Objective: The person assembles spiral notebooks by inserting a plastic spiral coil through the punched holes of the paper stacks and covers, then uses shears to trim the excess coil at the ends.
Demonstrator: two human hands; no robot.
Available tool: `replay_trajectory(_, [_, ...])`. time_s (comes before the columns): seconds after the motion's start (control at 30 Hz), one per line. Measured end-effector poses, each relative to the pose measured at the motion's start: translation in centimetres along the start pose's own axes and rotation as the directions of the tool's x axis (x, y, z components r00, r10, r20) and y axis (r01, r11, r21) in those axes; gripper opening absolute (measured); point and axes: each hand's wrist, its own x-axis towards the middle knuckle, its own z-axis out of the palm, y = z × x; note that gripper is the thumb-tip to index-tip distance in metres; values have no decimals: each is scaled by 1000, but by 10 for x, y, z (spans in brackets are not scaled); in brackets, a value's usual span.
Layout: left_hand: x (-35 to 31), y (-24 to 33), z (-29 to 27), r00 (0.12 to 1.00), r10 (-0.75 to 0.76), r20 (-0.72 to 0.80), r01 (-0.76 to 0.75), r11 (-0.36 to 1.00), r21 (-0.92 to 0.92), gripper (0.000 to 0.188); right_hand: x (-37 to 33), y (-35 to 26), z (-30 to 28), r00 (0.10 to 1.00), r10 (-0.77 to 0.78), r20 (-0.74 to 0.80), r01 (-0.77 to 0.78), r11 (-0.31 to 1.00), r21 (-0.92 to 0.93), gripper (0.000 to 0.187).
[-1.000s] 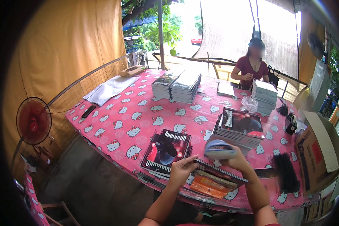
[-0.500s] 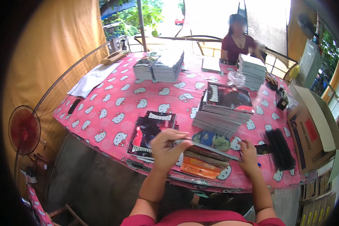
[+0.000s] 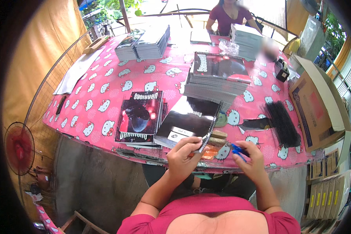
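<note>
A dark-covered spiral notebook [image 3: 183,121] lies tilted in front of me, its coil along the right edge. My left hand [image 3: 184,156] pinches its lower right corner, thumb on top. In my right hand [image 3: 252,159] is a small pair of blue-handled pliers [image 3: 239,151], fingers closed round the handles and tip pointing toward the coil. The tip is apart from the notebook. To the left lies a short pile of red-and-black spiral notebooks [image 3: 139,115]. Beneath and beside the held notebook, an orange packet [image 3: 210,152] and a brown block [image 3: 217,137] show in part.
A tall notebook stack [image 3: 214,87] stands beyond my hands. Black plastic coils [image 3: 281,124] lie to the right, near an open cardboard box [image 3: 319,105]. More stacks [image 3: 152,43] stand at the back left. A person [image 3: 230,17] sits across the pink table. A fan [image 3: 18,148] stands left.
The notebook, held nearly edge-on before, now lies flatter, cover showing, and farther left. My right hand has left its edge and taken hold of the blue-handled pliers. The view has tilted downward.
</note>
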Motion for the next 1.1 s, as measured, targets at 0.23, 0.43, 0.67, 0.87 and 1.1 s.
replay_trajectory(0.23, [-4,-7,5,993,113,-43,-115,992,-44,22,2,-47,16,979,-198,50,201,977,-69,40])
replay_trajectory(0.43, [-4,-6,3,993,107,-48,-109,994,-33,23,-1,-51,18,982,-191,11,191,974,-125,41])
replay_trajectory(0.67, [-4,-7,-1,986,164,-39,-164,986,-3,22,11,-34,19,865,209,457,-445,741,503,31])
replay_trajectory(0.87, [3,-13,-5,970,227,-85,-226,974,28,17,12,-24,25,811,132,570,-541,543,643,29])
replay_trajectory(1.1, [42,-78,-75,578,-315,-753,-91,892,-442,20,15,57,0,956,148,-255,-187,973,-137,37])
